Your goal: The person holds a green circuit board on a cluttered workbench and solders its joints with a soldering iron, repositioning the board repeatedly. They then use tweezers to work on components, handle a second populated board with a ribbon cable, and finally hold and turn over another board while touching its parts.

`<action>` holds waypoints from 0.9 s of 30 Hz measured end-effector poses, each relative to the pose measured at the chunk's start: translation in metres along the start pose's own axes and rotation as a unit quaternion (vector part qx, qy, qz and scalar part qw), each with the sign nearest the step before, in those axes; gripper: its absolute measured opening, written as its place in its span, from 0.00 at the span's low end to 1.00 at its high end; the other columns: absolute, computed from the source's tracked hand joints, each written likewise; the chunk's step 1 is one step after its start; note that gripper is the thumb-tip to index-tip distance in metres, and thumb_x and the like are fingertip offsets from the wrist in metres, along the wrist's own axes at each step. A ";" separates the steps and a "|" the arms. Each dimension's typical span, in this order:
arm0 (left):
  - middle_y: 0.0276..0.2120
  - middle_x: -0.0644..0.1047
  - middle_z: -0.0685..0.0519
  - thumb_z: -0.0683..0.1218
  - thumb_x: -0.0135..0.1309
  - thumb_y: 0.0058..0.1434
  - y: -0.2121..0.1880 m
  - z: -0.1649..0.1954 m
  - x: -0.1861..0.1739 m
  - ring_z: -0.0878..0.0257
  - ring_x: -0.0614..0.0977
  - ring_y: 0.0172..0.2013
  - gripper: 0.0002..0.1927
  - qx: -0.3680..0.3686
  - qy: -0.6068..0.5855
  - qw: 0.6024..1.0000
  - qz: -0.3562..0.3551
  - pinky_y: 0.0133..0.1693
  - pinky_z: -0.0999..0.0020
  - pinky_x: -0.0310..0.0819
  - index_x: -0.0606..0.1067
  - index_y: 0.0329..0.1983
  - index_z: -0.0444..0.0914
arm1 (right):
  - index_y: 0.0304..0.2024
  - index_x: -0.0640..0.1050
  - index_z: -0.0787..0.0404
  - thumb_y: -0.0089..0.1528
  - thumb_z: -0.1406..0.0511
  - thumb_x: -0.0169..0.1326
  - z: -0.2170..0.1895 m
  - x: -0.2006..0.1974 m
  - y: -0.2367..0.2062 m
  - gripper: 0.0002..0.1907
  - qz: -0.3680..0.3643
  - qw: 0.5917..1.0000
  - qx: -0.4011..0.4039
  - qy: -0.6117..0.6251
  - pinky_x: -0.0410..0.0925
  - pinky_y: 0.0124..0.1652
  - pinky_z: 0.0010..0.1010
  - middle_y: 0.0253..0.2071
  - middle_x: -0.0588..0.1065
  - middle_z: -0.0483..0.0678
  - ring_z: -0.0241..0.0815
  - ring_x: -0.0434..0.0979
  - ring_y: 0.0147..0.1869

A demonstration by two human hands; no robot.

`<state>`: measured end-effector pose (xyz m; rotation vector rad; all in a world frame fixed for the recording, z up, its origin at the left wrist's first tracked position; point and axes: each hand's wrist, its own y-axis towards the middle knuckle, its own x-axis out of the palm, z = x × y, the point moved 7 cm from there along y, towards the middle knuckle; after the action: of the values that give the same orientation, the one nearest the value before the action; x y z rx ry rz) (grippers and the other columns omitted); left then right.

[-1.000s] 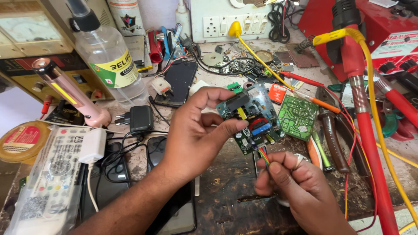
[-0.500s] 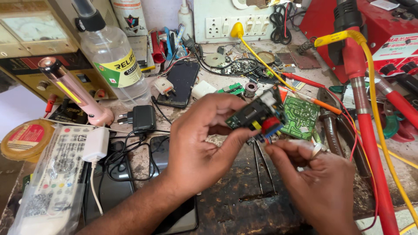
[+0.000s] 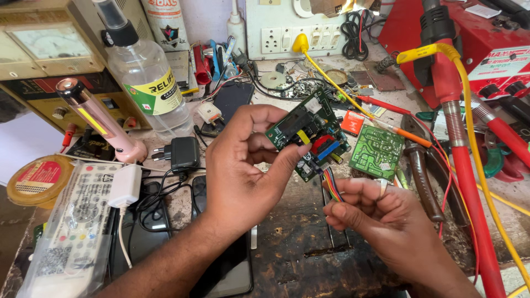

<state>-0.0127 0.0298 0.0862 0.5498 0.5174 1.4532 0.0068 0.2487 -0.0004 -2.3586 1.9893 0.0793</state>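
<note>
Fingers of my left hand clamp the green circuit board; my right hand pinches its coloured ribbon wires just below.

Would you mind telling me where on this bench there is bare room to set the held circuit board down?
The one bare patch is the dark scorched benchtop between the left hand and right hand, below the circuit board. Elsewhere it is crowded: chargers and remote at left, loose parts behind, pliers and red cables at right.
</note>
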 end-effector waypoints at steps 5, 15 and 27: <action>0.44 0.82 0.51 0.37 0.63 0.63 -0.002 0.002 -0.001 0.74 0.83 0.40 0.20 0.018 0.003 1.000 -0.011 0.39 0.79 0.80 0.71 0.56 0.32 | 0.48 0.81 0.68 0.58 0.67 0.60 -0.003 0.002 -0.001 0.16 0.038 0.999 0.025 -0.014 0.76 0.43 0.27 0.38 0.85 0.50 0.35 0.84 0.41; 0.45 0.82 0.55 0.38 0.63 0.67 -0.005 0.014 0.005 0.72 0.85 0.45 0.18 0.068 0.015 0.992 -0.105 0.44 0.77 0.82 0.71 0.57 0.35 | 0.39 0.80 0.65 0.58 0.70 0.63 -0.001 -0.011 0.008 0.08 0.062 0.995 0.033 0.068 0.62 0.25 0.24 0.29 0.77 0.44 0.31 0.71 0.27; 0.44 0.78 0.53 0.38 0.66 0.61 -0.016 0.031 0.006 0.68 0.80 0.40 0.22 0.128 0.150 0.980 -0.040 0.43 0.73 0.77 0.70 0.55 0.37 | 0.42 0.79 0.65 0.63 0.70 0.58 0.010 -0.006 0.007 0.06 0.041 0.982 0.015 0.183 0.56 0.22 0.20 0.24 0.72 0.42 0.29 0.62 0.22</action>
<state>0.0195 0.0342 0.0998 0.5063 0.9644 1.4077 -0.0010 0.2546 -0.0099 -2.4130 2.2171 -0.4075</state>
